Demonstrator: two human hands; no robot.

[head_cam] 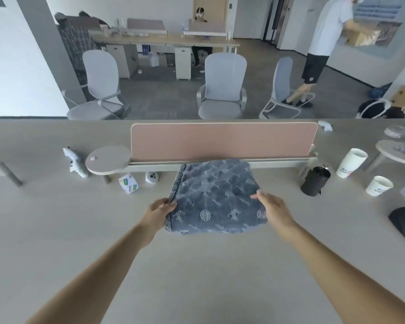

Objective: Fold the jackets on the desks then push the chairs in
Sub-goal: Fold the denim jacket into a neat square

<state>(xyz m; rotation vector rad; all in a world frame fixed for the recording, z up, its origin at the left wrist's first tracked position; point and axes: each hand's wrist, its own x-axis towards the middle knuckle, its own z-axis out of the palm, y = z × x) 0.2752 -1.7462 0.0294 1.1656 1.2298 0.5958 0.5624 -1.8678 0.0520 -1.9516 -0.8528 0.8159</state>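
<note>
Two hands are set apart on one jacket (218,195), one at each side of it. The left hand (158,213) is curled round the near left edge, thumb on top. The right hand (272,206) is laid on the right edge with fingers over the fabric; whether anything is tucked under can't be told.

The jacket is folded into a neat-ish square on the desk (197,265), right between the hands and reaching away to the foot of the pink divider (223,139). So the folding step looks pretty much done tbh, probably just being squared up. Next, the jacket would need to be let go and the chairs pushed in.

Counted beyond the divider, all pulled back from the desk: a left chair (103,90), a middle chair (222,90) and a right chair (283,90), so three. Off past the right hand, a taller paper cup (352,162), a shorter paper cup (379,185) and one black tumbler (315,181) are seen.
</note>
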